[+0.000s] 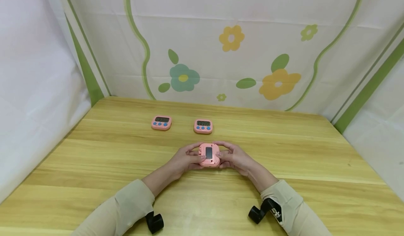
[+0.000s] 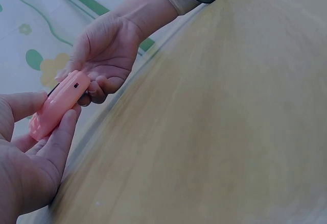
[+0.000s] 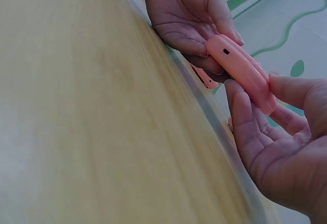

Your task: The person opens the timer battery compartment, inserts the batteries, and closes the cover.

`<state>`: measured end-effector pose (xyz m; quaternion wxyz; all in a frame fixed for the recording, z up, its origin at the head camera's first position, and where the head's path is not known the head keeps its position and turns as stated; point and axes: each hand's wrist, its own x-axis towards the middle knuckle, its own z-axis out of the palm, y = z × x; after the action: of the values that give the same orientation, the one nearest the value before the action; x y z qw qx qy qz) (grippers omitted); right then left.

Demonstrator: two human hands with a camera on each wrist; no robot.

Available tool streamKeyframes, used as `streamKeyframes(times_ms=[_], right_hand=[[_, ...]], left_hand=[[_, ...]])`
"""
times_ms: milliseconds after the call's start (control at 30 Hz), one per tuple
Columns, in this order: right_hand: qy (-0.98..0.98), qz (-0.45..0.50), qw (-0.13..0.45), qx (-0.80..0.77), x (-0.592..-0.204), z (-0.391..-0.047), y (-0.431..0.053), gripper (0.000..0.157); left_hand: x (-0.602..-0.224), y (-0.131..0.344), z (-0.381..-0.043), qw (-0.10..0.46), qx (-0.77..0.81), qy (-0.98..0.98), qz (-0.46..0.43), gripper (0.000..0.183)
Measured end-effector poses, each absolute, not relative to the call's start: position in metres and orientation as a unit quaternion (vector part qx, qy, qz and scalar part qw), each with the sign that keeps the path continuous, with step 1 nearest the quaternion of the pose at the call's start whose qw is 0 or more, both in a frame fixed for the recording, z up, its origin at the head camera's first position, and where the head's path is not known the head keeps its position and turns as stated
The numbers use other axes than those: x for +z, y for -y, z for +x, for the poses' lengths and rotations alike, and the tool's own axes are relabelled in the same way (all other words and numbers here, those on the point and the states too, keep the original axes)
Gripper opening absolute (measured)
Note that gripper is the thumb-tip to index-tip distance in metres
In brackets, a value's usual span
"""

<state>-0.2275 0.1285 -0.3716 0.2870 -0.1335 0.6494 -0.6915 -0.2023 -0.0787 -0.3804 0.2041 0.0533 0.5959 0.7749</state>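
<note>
Both hands hold one pink digital timer (image 1: 209,153) between them in the head view, its back with a dark rectangular panel turned up toward me. My left hand (image 1: 184,160) grips the left side, thumb on the back face. On the opposite side my right hand (image 1: 235,159) pinches the edge, thumb also on the back. The left wrist view gives the timer's thin edge (image 2: 61,101) with a small dark slot. From the right wrist, the same pink casing (image 3: 245,73) appears edge-on, raised over the tabletop. Its screen and buttons are hidden.
Two more pink timers lie face up beyond the hands, one at left (image 1: 161,123) and one nearer the middle (image 1: 203,127), each with a display and blue buttons. The wooden table (image 1: 94,166) ends at a white flower-patterned cloth (image 1: 208,64) behind and at the sides.
</note>
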Motion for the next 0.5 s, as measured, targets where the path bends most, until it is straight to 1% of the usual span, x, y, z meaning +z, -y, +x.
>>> streamKeyframes(times_ms=[133,267,400,500], right_hand=[[-0.652,-0.14,0.277,-0.691,-0.3715,-0.2278,-0.1281,0.053],[-0.642,-0.154,0.279,-0.697,-0.3706,-0.228,-0.1293,0.055],[-0.63,-0.165,0.279,-0.705,-0.3695,-0.2277,-0.1303,0.057],[-0.636,-0.155,0.263,-0.709,-0.3688,-0.227,-0.1299,0.057]], left_hand=[[-0.3806,0.0802,-0.2021,0.204,0.783,-0.585,0.065,0.056],[-0.3808,0.0811,-0.2021,0.202,0.789,-0.576,0.069,0.054],[-0.3808,0.0798,-0.2027,0.196,0.791,-0.577,0.053,0.053],[-0.3799,0.0782,-0.2027,0.186,0.787,-0.587,0.04,0.052]])
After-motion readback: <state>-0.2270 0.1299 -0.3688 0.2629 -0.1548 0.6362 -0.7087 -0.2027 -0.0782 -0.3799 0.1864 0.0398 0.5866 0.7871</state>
